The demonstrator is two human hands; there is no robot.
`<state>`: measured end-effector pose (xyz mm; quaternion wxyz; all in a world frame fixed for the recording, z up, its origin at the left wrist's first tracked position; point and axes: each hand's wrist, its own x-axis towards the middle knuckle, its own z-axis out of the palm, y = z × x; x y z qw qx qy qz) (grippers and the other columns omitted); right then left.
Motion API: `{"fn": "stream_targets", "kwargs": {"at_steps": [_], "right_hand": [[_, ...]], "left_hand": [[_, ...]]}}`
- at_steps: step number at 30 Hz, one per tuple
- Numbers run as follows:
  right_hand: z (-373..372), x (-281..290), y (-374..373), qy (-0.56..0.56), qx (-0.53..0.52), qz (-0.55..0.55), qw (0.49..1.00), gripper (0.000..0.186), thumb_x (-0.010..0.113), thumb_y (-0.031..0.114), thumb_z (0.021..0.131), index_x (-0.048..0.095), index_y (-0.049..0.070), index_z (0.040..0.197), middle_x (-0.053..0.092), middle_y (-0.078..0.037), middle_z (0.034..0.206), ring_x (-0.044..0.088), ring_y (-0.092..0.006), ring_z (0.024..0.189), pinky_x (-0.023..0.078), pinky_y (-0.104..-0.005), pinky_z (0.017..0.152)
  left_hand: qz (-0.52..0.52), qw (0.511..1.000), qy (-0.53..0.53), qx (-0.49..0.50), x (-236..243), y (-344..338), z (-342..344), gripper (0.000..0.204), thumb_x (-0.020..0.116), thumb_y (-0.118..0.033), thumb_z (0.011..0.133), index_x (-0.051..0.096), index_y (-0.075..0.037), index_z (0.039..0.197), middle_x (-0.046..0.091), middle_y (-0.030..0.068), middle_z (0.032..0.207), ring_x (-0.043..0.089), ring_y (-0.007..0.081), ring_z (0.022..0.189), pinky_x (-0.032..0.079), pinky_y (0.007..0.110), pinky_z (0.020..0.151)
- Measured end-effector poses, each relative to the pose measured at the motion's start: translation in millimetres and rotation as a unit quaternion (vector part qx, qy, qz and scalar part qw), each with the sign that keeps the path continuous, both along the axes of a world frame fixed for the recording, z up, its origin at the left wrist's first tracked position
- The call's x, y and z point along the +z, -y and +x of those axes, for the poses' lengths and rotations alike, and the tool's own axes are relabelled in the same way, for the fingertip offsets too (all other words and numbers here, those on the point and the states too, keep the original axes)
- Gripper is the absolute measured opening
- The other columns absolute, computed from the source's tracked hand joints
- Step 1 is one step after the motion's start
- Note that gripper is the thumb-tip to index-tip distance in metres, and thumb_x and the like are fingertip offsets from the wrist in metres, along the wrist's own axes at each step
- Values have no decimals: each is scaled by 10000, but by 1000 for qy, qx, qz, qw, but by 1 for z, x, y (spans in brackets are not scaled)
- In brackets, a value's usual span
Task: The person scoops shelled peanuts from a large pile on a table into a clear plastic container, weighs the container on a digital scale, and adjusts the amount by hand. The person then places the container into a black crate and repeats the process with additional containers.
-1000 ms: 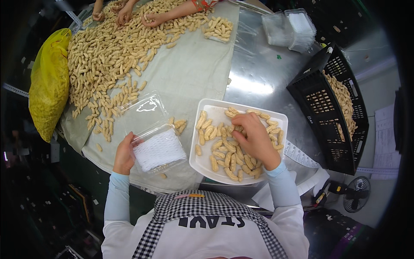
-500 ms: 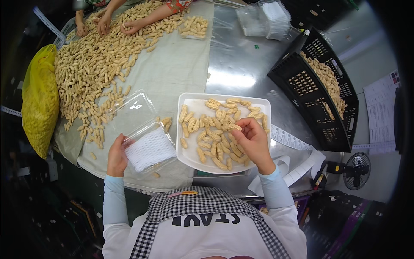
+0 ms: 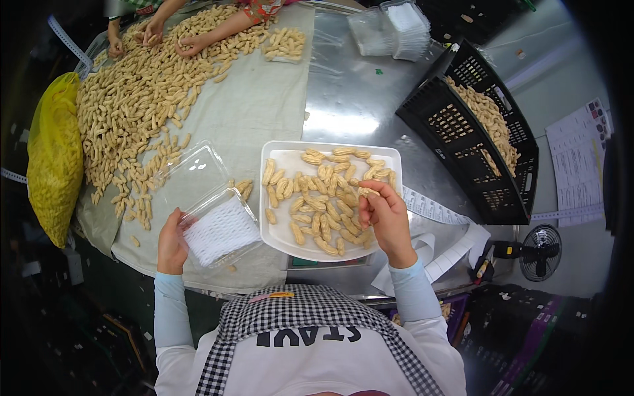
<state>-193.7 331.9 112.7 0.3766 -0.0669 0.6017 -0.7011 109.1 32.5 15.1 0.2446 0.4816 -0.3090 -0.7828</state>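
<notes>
Huge pile of peanuts (image 3: 142, 92) spread over grey cloth (image 3: 264, 99) on the desk's far left, someone else's hands (image 3: 188, 45) digging in at the far edge. Yellow sack (image 3: 51, 155) off the left edge, black crate (image 3: 472, 129) of more peanuts at the right. White tray (image 3: 285, 234) near the front edge, half full of peanuts. Clear clamshell box (image 3: 211, 211) just left of it, lid open, white foam net inside. Left hand (image 3: 172, 241) gripping the box's near corner. Right hand (image 3: 386, 221) hovering over the tray, fingertips pinched shut on one peanut (image 3: 368, 192).
</notes>
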Motion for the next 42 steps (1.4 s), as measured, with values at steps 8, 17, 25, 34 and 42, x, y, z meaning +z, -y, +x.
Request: {"fn": "stream_targets", "kwargs": {"at_steps": [8,17,25,34,42], "right_hand": [[-6,-7,-8,-2,-51,-13,999,190,465,58,938,576,15,1087,536,-26,717,452,-81,535,387,-212,488],[-8,-4,-5,3,-62,-22,998,253,423,85,963,551,13,1169,542,-24,794,444,-67,582,378,-203,514],[-38,1,-19,-137,-46,48,988,253,437,142,978,552,36,1177,577,-31,859,528,-81,691,419,-217,566],[-158,46,-61,-227,-147,9,963,290,508,146,957,537,-35,1183,648,-111,1024,628,-164,916,512,-260,796],[-94,-5,-63,-491,90,261,826,126,642,64,859,641,-3,966,631,-52,777,560,-85,630,447,-225,560]], "left_hand": [[-26,1000,9,-7,2,0,-4,193,589,-260,921,591,-67,906,598,46,842,579,199,843,468,340,781],[-8,1000,12,-8,-1,2,-6,213,568,-272,930,585,-67,871,599,46,815,574,186,817,473,333,768],[-15,1000,14,1,-5,5,-2,201,566,-260,931,582,-61,906,585,43,834,568,186,825,470,336,776],[-18,1000,12,-3,-6,5,-3,220,572,-277,927,583,-59,899,586,42,835,562,189,833,462,330,774],[-23,999,22,-1,1,9,6,214,592,-276,915,594,-63,901,596,46,835,562,186,832,461,332,773]]}}
